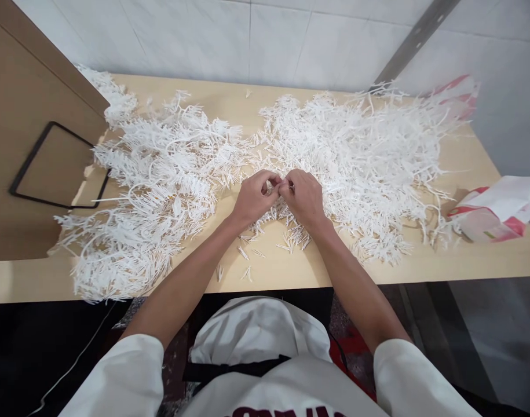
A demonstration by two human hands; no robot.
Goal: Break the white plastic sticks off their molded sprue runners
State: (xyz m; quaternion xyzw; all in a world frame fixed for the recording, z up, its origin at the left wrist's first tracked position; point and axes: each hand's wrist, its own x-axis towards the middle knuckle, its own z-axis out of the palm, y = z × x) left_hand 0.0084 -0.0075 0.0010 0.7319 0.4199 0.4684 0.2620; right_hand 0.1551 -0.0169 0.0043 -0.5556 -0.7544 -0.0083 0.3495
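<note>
Over the middle of the table, my left hand [256, 197] and my right hand [304, 198] meet fingertip to fingertip, both pinched closed. What lies between the fingers is too small and covered to make out. Just right of them spreads a large heap of white, thin, branching plastic-looking pieces [369, 168]. A second heap of similar white sprigs [169, 156] lies to the left. Short loose white bits [295, 237] are scattered beneath and in front of my hands.
A brown cardboard box [43, 98] stands at the left, a black rectangular wire frame [51, 202] against it. On the right sit a red-and-white bag [493, 217] and another red-marked bag [458, 98]. A tiled wall [273, 40] borders the table [286, 272] behind.
</note>
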